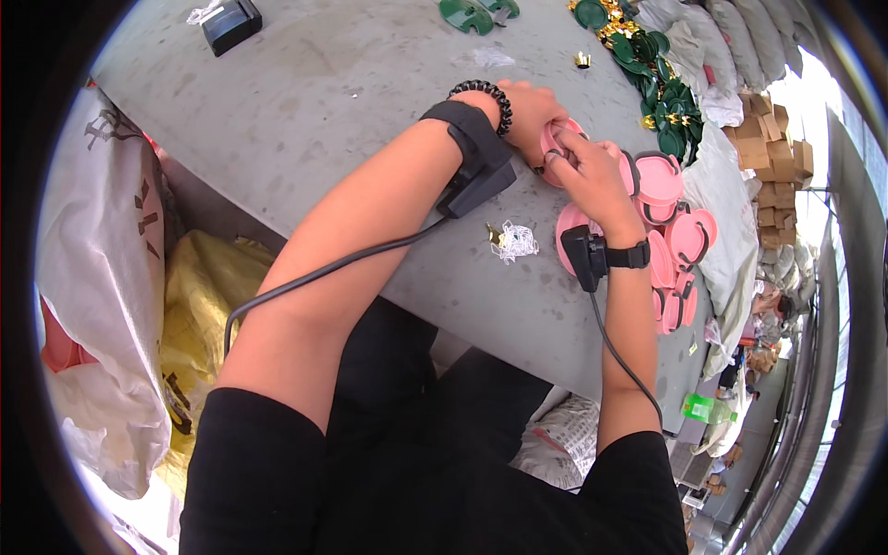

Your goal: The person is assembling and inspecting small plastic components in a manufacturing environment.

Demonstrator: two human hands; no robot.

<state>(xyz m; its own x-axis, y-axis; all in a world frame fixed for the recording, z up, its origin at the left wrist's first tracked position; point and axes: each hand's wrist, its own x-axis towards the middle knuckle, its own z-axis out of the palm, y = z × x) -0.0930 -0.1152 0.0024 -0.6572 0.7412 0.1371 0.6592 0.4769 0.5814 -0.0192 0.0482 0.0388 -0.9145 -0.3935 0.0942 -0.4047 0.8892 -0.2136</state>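
Observation:
Both hands meet over the right part of the grey table [305,111]. My left hand [529,113] is closed on the far side of a round pink plastic piece [549,146]. From the near side my right hand [592,180] pinches the same piece, and the fingers cover much of it. Beside and beyond my right hand lies a cluster of round pink plastic pieces [659,180], several with dark grey curved strips. A small tangle of white string [516,242] with a gold bit lies on the table between my forearms.
Green round pieces and gold bits [638,55] line the far right edge. More green pieces [472,15] and a black box [231,26] sit at the back. Sacks [102,277] stand at the left; a green-labelled bottle [709,408] is at the right. Cables run along both forearms.

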